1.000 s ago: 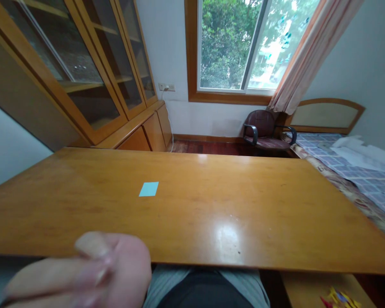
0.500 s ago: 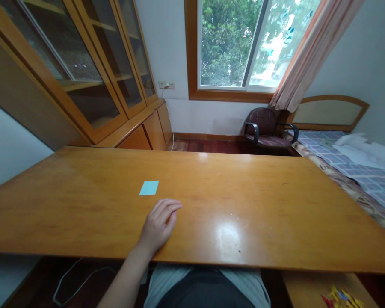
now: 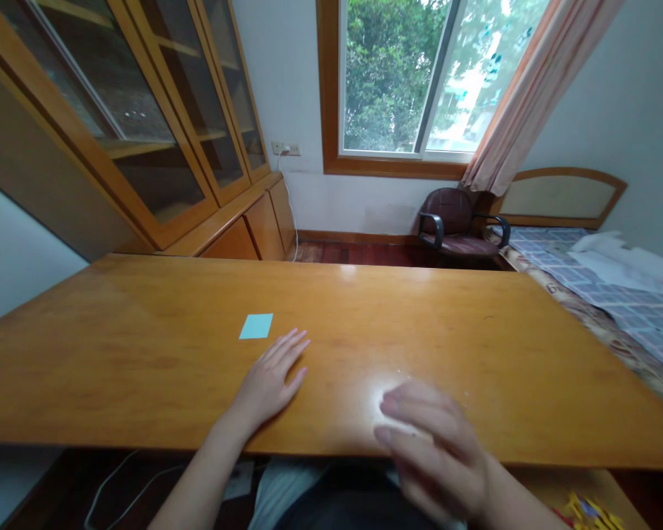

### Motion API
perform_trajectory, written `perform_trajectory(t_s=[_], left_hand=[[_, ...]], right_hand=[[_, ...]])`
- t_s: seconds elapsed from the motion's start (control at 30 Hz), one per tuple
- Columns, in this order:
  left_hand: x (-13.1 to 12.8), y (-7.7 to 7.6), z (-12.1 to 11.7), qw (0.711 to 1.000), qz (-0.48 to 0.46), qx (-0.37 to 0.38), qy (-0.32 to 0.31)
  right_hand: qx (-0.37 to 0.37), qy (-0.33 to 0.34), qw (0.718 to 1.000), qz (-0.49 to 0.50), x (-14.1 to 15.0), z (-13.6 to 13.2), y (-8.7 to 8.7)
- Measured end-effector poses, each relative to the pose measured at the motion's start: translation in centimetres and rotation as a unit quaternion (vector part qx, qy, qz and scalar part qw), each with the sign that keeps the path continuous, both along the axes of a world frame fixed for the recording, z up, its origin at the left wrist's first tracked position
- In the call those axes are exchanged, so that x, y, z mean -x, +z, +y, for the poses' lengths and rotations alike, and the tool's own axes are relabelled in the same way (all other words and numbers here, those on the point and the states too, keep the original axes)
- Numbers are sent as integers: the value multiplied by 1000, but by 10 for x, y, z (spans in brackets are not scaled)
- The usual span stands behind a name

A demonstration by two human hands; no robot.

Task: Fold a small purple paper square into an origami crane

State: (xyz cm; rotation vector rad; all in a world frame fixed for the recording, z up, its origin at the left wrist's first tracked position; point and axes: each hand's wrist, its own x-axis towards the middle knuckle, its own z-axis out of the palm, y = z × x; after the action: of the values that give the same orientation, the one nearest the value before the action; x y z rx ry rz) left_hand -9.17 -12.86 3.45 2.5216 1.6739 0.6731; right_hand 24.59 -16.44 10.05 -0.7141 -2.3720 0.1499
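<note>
A pale blue square of paper (image 3: pixel 255 326) lies flat on the wooden table (image 3: pixel 144 353). My left hand (image 3: pixel 268 383) rests palm down just to its lower right, fingers stretched and thumb apart, holding nothing. Over the table's near edge, my right hand (image 3: pixel 442 449) is raised and smeared by motion. Its fingers are bent and a gap shows between the thumb and fingers, with the bright tabletop behind. I make out nothing in it, though the palm side is partly hidden.
A drawer (image 3: pixel 563 486) below the table at lower right holds yellow and red packets (image 3: pixel 588 511). Beyond the table are a glass-door cabinet (image 3: pixel 199 147), a brown armchair (image 3: pixel 450 217) and a bed (image 3: pixel 597 258). A white cable (image 3: pixel 104 478) hangs below the near edge.
My right hand has come into view from the lower right, above the near edge. My left hand has flattened, its fingers spreading out. The paper has stayed in place.
</note>
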Motion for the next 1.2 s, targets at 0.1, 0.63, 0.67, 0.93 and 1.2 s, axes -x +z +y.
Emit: perform_trajectory(t_s=[0.1,0.63,0.67,0.93,1.2], left_hand=[[-3,-2,5,998,42,26,-33],[-50,-31,63,976,133,79,-151],[-51,-34,64,976,130,82,-153],[-52,-37,64,979,110,96,-139],[-55,-36,63,984,108,71,-121]], right_hand=[[36,-24,998,-35,9,45,-17],[146,-31,969,-195,30,121,-91],[146,-32,969,-196,31,121,-92],[144,-36,968,-204,35,122,-98],[138,-45,968,-205,36,119,-95]])
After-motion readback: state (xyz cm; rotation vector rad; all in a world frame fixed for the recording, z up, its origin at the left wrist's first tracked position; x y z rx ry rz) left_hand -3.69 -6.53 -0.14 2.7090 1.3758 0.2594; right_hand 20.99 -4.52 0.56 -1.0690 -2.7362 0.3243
